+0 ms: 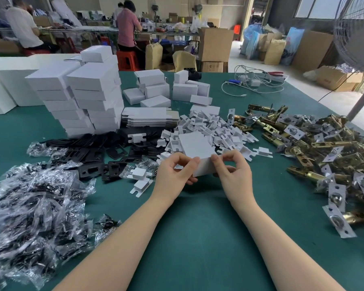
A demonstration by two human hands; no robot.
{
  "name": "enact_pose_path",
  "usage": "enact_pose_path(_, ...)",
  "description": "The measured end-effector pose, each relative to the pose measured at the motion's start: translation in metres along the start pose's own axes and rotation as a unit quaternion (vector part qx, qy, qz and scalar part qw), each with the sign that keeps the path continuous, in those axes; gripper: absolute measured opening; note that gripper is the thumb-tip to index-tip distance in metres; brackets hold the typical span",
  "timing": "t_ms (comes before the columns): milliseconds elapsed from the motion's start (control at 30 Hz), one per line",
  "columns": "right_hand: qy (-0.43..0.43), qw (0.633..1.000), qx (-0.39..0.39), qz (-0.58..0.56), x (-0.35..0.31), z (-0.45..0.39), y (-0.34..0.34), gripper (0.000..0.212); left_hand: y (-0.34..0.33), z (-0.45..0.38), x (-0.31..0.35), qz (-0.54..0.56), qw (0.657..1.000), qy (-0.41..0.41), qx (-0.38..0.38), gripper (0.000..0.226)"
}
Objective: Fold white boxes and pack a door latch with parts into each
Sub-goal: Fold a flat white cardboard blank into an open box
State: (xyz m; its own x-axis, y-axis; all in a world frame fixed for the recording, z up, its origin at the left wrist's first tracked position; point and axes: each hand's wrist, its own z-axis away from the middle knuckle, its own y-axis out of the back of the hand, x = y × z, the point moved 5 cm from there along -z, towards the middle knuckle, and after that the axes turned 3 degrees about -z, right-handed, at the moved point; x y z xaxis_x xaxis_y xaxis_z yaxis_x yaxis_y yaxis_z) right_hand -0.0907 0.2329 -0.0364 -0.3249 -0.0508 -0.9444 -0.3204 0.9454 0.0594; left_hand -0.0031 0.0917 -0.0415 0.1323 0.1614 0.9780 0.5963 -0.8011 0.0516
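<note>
Both your left hand (pixel 174 169) and right hand (pixel 232 168) pinch the box (pixel 198 152) over the mat; squeeze unevenly and a flap may crease or spring open

Your left hand (pixel 174 169) and right hand (pixel 232 169) hold a box (pixel 198 152) between them, above the table (pixel 198 238). Bagged screws (pixel 29 206) lie to your left, with strike plates (pixel 97 160) behind them. Card inserts (pixel 214 129) sit just behind the box. Door latches (pixel 324 156) pile to your right. Stacked boxes (pixel 82 97) stand far left, flat box blanks (pixel 149 116) beside them.
</note>
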Motion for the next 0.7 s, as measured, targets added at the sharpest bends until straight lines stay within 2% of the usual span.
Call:
enact_pose_path(100,-0.022,1.0,0.003,-0.005,0.004,0.0,-0.002,0.016,0.001,0.001,0.0,-0.016,1.0,0.005,0.02,0.021)
enact_pose_path(167,-0.037,0.999,0.006,-0.01,0.007,0.001,-0.004,0.015,-0.001,0.001,-0.001,-0.024,1.0,0.014,0.005,0.014)
enact_pose_path(267,-0.062,0.998,0.007,-0.023,0.009,0.003,-0.004,0.029,-0.004,0.0,-0.001,-0.029,0.999,0.013,-0.018,0.027)
enact_pose_path(367,-0.103,0.989,0.001,-0.104,0.01,0.002,-0.005,0.04,-0.004,0.003,0.005,-0.051,0.998,-0.045,0.01,0.019)
enact_pose_path(433,-0.153,0.968,-0.018,-0.196,0.011,0.002,-0.009,0.046,-0.006,0.006,0.013,-0.063,0.993,-0.095,0.028,0.006)
enact_pose_path(467,-0.174,0.955,-0.03,-0.238,0.011,0.003,-0.012,0.045,-0.008,0.009,0.017,-0.088,0.987,-0.134,0.025,0.008)
enact_pose_path(533,-0.185,0.943,-0.034,-0.276,0.011,0.002,-0.014,0.036,-0.015,0.013,0.021,-0.177,0.962,-0.209,-0.005,0.025)
enact_pose_path(600,-0.162,0.95,-0.004,-0.266,0.012,-0.002,-0.008,0.03,-0.019,0.015,0.02,-0.268,0.933,-0.237,-0.029,0.047)
enact_pose_path(633,-0.142,0.959,0.009,-0.246,0.013,-0.005,-0.002,0.033,-0.017,0.014,0.02,-0.321,0.912,-0.256,-0.012,0.055)
enact_pose_path(700,-0.086,0.984,0.002,-0.158,0.009,-0.011,0.007,0.044,-0.012,0.015,0.025,-0.417,0.847,-0.32,0.074,0.067)
